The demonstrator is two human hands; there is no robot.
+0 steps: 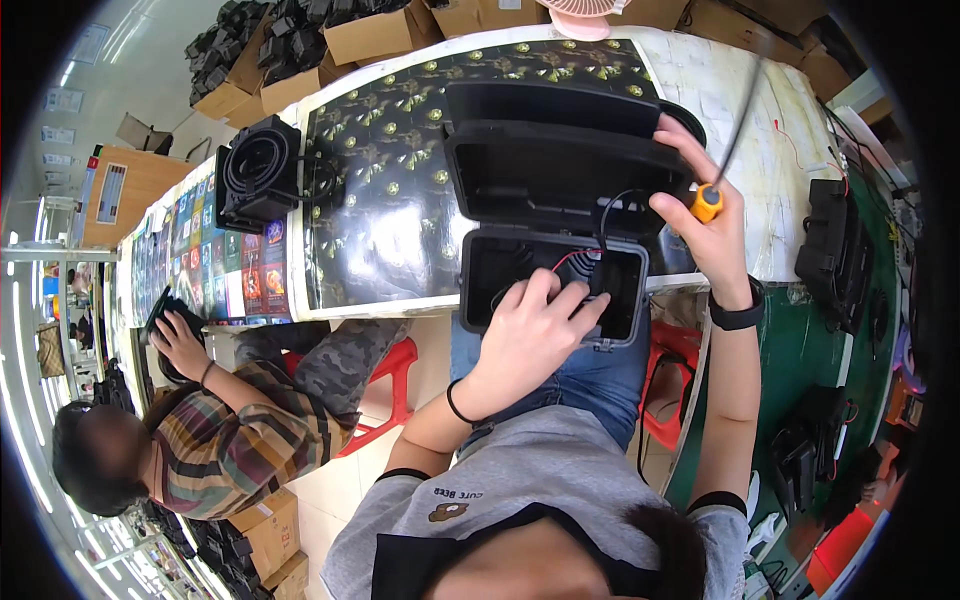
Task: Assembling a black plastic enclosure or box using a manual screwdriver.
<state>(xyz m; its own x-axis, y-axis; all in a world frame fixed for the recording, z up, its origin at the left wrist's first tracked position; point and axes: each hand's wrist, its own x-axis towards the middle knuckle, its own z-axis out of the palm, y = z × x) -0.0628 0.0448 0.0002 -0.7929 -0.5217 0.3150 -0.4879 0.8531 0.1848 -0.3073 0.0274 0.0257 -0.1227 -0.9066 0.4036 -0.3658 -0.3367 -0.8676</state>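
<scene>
A black plastic box [470, 285] rests on my lap at the table edge, its hinged lid [560, 175] tipped back over the table. My left hand [540, 320] reaches into the box with fingers spread and bent; the fingertips are partly hidden. Close to them a thin red wire [565, 262] curves inside, and a black cable [603, 215] loops up by the hinge. My right hand [705, 210] grips a screwdriver [708, 203] by its yellow-orange handle, the long shaft pointing up and away. Its fingers reach beside the lid's right edge.
On the table's left stands a black case with a coiled cable [258, 170]. A co-worker [240, 430] sits left, one hand on a black part. More black housings [835, 250] lie on the green surface to the right. A pink fan [580, 18] and cardboard boxes [375, 35] are at the back.
</scene>
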